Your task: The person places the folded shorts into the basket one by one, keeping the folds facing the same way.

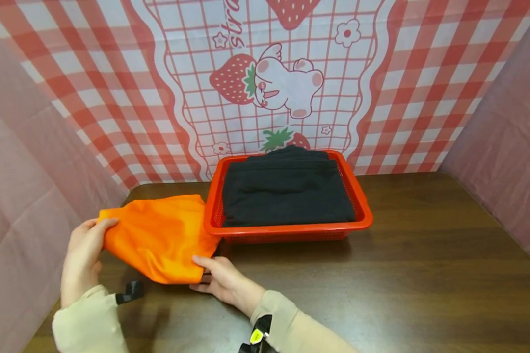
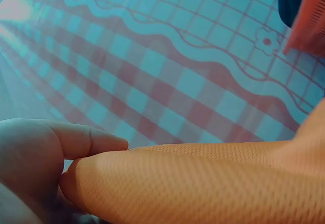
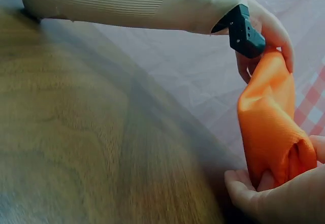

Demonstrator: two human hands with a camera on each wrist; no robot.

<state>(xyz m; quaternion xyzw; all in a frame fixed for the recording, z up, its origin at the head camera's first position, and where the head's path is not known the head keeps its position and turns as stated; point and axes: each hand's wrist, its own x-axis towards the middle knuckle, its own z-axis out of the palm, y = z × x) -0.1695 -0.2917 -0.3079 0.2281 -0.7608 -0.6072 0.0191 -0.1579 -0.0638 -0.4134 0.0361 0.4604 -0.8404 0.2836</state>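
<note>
A folded piece of bright orange cloth (image 1: 159, 235) is held up between both hands, left of the basket. My left hand (image 1: 83, 252) pinches its left end, thumb on top; the left wrist view shows the fabric's fine mesh texture (image 2: 203, 183) close by. At the lower right corner, my right hand (image 1: 227, 282) grips the cloth with the thumb above and fingers beneath. In the right wrist view the cloth (image 3: 271, 117) looks folded in layers and sags between the hands. Its right edge meets or passes behind the basket's left side; I cannot tell which.
A red plastic basket (image 1: 291, 228) stands at the back middle of the brown wooden table (image 1: 402, 284), with folded dark cloth (image 1: 287, 191) inside. Behind it hangs a red-and-white checked curtain (image 1: 424, 73) with strawberry prints. Pale pink fabric (image 1: 31, 162) closes off the sides.
</note>
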